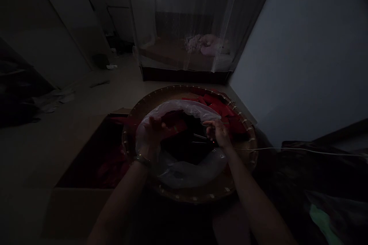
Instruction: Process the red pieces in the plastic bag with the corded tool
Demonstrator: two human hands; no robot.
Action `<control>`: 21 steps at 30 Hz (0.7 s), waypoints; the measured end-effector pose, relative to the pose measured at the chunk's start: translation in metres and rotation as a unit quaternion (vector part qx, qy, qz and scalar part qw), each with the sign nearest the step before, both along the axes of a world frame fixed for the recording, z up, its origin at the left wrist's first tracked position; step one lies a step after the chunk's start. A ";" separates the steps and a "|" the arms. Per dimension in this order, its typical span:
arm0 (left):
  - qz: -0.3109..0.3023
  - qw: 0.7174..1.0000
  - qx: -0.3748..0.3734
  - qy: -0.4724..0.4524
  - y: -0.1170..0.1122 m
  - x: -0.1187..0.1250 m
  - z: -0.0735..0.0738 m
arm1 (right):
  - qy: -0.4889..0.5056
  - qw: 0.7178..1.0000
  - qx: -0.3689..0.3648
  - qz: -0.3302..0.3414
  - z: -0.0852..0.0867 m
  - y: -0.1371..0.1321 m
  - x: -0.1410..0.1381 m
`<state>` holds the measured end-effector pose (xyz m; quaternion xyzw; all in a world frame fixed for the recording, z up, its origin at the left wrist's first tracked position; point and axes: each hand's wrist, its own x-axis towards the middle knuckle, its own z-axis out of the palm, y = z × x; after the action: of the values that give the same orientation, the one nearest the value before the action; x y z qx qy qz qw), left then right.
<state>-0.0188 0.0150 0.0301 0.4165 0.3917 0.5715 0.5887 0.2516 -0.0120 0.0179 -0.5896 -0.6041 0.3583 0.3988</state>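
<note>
Dimly, the room: very little light, so colours and small details are hard to read.
Left hand: the left hand (153,130) is at the left side of the bag's mouth, fingers curled over the rim and closed on the film. Part of the hand shows through the plastic.
Wrist: a thin bangle (141,159) sits on the left wrist.
Right hand: the right hand (218,132) is at the right side of the mouth, fingers bunched and pinching the rim there. Whether it also holds something small, I cannot tell.
Plastic bag: the clear plastic bag (186,168) is held between both hands with its mouth pulled wide. It rests on the tray, its lower part crumpled toward the person.
Inside the bag: a dark mass (184,145) with some red near the left hand, too dim to tell what it is.
Woven tray: the round woven tray (201,195) lies on the floor under the bag, just in front of the person.
Red pieces: a heap of red pieces (221,109) lies on the tray's far right part, beside the bag.
Cardboard box: an open cardboard box (77,206) stands just left of the tray, with red things inside.
Cable: a thin white cable (287,149) runs from the right hand's side off to the right.
Background: a bed under sheer netting (184,19) stands against the far wall, a pale pink bundle (207,44) on it.
</note>
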 end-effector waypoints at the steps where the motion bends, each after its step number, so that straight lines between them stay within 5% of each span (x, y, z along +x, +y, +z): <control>1: 0.012 1.000 0.010 -0.009 0.001 -0.001 -0.001 | 0.023 1.000 -0.004 -0.009 0.001 0.000 -0.002; 3: -0.007 0.997 0.024 0.078 0.004 0.002 -0.005 | 0.059 0.998 -0.018 -0.020 0.003 -0.001 -0.006; 5: -0.041 0.961 0.054 0.268 0.005 0.009 -0.010 | 0.070 0.997 -0.030 -0.020 0.004 -0.003 -0.009; 9: -0.011 0.807 0.161 0.569 0.004 0.020 -0.023 | 0.075 0.997 -0.033 -0.009 0.002 -0.004 -0.013; 13: 0.016 0.688 0.221 0.692 0.000 0.022 -0.032 | 0.077 0.997 -0.032 -0.001 -0.003 -0.004 -0.014; 21: -0.007 0.632 0.212 0.745 0.002 0.022 -0.039 | 0.088 0.996 -0.029 -0.003 -0.011 -0.004 -0.015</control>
<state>0.0029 0.0167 -0.0087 0.8167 0.5620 0.1305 -0.0041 0.2363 -0.0162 0.0067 -0.5690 -0.5544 0.4250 0.4339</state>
